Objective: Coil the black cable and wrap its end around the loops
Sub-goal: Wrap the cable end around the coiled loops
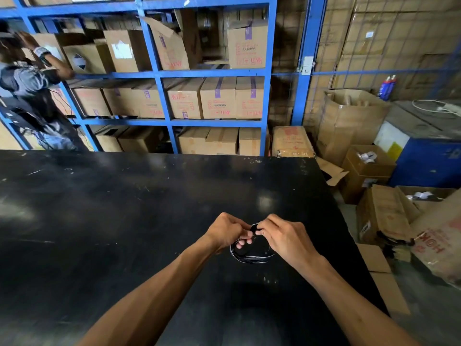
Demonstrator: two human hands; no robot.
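Observation:
A thin black cable [252, 258] is gathered into a small bundle of loops that hangs between my two hands, just above the black table [124, 233]. My left hand [225, 231] grips the top left of the loops, with its fingers curled through them. My right hand [284, 233] pinches the cable at the top of the bundle, fingertips almost touching my left hand. The cable's end is hidden by my fingers. The lower arc of the loops shows below both hands.
Blue metal shelving [162, 76] full of cardboard boxes stands behind the table. Another person [30, 96] stands at the far left. Open cardboard boxes [389, 216] and a blue machine [424, 151] crowd the floor to the right of the table's edge.

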